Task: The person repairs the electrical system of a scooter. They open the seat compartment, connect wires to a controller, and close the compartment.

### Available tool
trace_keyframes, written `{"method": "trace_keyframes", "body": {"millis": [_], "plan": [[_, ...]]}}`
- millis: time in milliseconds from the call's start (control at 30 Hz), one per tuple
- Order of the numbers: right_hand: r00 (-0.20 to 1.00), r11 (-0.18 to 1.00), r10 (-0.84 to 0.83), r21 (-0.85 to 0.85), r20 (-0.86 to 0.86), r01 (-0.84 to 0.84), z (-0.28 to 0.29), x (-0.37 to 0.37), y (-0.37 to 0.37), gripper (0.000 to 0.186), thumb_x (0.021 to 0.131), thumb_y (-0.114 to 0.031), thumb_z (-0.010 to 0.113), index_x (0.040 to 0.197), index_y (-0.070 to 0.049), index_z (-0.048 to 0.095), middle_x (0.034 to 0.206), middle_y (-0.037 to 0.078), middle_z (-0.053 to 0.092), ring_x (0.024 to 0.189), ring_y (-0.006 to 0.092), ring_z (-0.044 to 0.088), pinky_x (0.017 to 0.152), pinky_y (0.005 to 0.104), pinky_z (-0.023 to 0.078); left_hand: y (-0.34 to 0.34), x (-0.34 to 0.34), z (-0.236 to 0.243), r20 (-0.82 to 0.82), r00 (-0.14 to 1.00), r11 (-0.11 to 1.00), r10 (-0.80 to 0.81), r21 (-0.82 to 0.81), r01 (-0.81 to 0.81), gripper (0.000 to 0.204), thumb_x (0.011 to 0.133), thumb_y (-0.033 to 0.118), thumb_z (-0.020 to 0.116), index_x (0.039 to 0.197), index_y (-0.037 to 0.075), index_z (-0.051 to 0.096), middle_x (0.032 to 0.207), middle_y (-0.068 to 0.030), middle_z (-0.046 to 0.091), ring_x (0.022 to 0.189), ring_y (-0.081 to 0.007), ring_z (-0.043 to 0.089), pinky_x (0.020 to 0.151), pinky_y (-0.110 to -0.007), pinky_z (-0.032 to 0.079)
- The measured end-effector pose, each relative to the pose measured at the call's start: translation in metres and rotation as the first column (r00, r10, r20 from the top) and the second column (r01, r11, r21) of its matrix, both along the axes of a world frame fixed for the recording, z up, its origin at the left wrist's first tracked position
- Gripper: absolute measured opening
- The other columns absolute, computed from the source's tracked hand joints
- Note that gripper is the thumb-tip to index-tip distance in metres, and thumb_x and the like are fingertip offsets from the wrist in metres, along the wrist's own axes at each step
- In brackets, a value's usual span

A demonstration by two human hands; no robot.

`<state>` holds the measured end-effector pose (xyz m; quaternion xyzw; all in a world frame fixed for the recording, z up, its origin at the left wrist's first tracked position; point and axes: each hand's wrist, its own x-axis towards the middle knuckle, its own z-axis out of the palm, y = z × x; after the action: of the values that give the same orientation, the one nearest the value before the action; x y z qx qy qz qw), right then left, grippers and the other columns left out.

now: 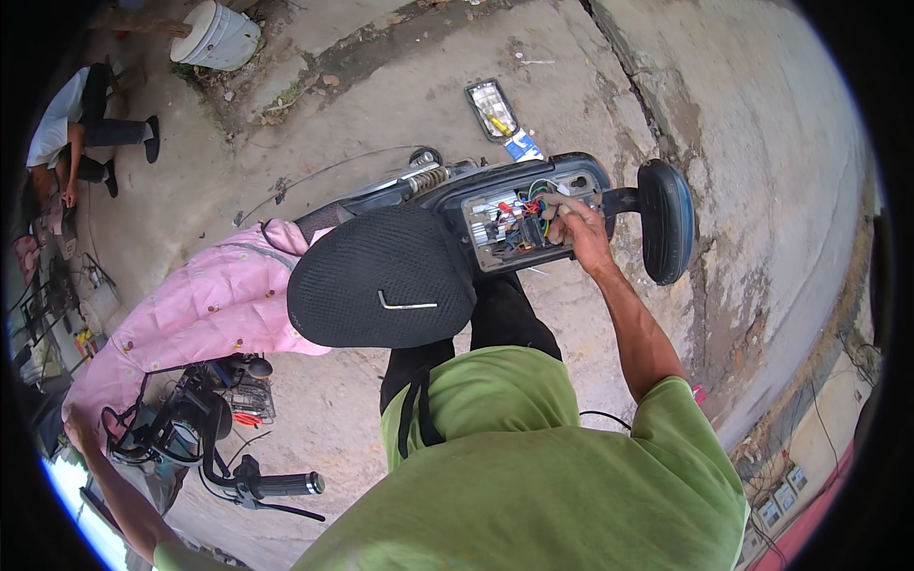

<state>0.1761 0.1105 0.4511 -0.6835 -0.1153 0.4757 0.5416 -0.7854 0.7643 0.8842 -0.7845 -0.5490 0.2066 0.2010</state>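
My right hand (583, 236) reaches into an open compartment (470, 249) of a scooter, its fingers bent round some wires (546, 202). Inside are a ribbed silver box (486, 215), red connectors and tangled coloured wires. At the far left, my left hand (82, 430) is at the edge of a pink quilted cover (219, 295), by the handlebar's far end; its fingers are mostly hidden. The black seat (371, 257) lies beside the compartment with an L-shaped hex key (409, 305) on it.
A padded backrest (665, 221) stands right of the compartment. On the ground beyond lie a black-rimmed tray (490, 107) with a yellow tool and a blue packet (523, 146). The near handlebar grip (290, 484) points toward me. A white bucket (221, 36) and a crouching person (86, 133) are farther off.
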Motion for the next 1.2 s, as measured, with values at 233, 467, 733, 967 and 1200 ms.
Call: {"method": "trace_keyframes", "body": {"millis": [233,467,733,967,1200], "plan": [[1.0,0.999,-0.01,-0.046,0.026,0.011,0.01,0.005,0.001,0.033,0.108,-0.019,0.054,0.133,-0.002,0.068,0.092,0.003,0.071,0.071,0.0092,0.063,0.067,0.0252,0.051,-0.001,0.001,-0.027,-0.251,0.966,0.998,-0.061,-0.007,0.061,0.046,0.109,0.033,0.039,0.132,0.003,0.066,0.117,-0.0222,0.074,0.106,-0.0379,0.072,0.091,-0.049,0.055],[0.997,0.996,-0.061,-0.07,0.037,0.063,0.0,0.005,-0.005,0.027,0.106,-0.02,0.059,0.123,-0.003,0.072,0.095,0.004,0.073,0.069,0.0088,0.063,0.064,0.0252,0.051,0.009,-0.002,-0.029,-0.071,0.993,0.994,0.098,-0.043,-0.101,0.055,0.109,0.04,0.029,0.129,0.005,0.066,0.122,-0.023,0.071,0.111,-0.0416,0.069,0.095,-0.053,0.053],[0.984,0.995,-0.063,-0.069,0.169,0.075,0.007,-0.001,0.005,0.019,0.102,-0.014,0.058,0.105,-0.001,0.072,0.087,0.004,0.071,0.061,0.0087,0.059,0.055,0.0265,0.046,0.002,-0.005,-0.027,0.193,0.977,0.996,0.089,0.002,-0.091,0.059,0.108,0.048,0.04,0.133,0.002,0.066,0.121,-0.0252,0.072,0.112,-0.0393,0.07,0.094,-0.05,0.053],[0.97,0.998,-0.047,-0.03,0.238,0.056,0.0,-0.001,0.002,0.014,0.097,-0.007,0.058,0.094,0.0,0.07,0.081,0.002,0.066,0.06,0.0079,0.056,0.055,0.0266,0.045,0.003,0.011,-0.01,0.025,0.963,0.961,0.269,0.052,-0.27,0.061,0.107,0.051,0.035,0.139,0.008,0.065,0.127,-0.0233,0.071,0.116,-0.0399,0.068,0.098,-0.05,0.052],[0.967,0.999,0.011,-0.05,0.254,0.001,0.002,0.002,-0.003,0.013,0.098,-0.005,0.058,0.095,0.0,0.069,0.082,0.001,0.063,0.059,0.0066,0.053,0.053,0.0261,0.043,-0.028,0.021,-0.03,0.128,0.947,0.955,0.296,-0.021,-0.296,0.066,0.107,0.054,0.038,0.142,0.004,0.062,0.131,-0.0252,0.068,0.121,-0.0379,0.066,0.103,-0.048,0.05]]}}
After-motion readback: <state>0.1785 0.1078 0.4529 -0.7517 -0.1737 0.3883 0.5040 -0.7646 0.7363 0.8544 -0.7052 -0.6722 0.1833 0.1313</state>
